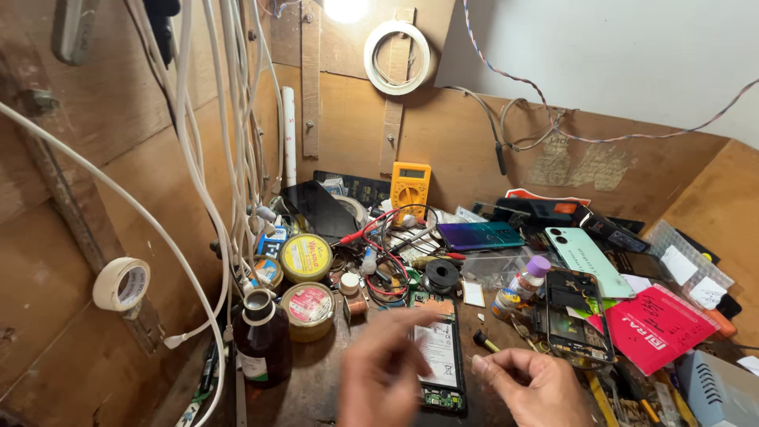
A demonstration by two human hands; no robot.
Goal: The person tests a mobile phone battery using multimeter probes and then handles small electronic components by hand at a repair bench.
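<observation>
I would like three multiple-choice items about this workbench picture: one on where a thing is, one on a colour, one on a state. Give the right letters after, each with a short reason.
1. Where does the opened phone lie?
A. on the bench between the two hands
B. hanging on the back wall
C. on top of the brown bottle

2. What colour is the multimeter leaning at the back wall?
A. blue
B. yellow
C. white

3. In what state is the brown glass bottle?
A. lying on its side
B. upright
C. broken in pieces

Answers:
1 A: it lies flat on the bench, its inner parts showing, with the left hand and right hand on either side.
2 B: its case is yellow, with a grey screen.
3 B: it stands on its base, neck pointing up.
</observation>
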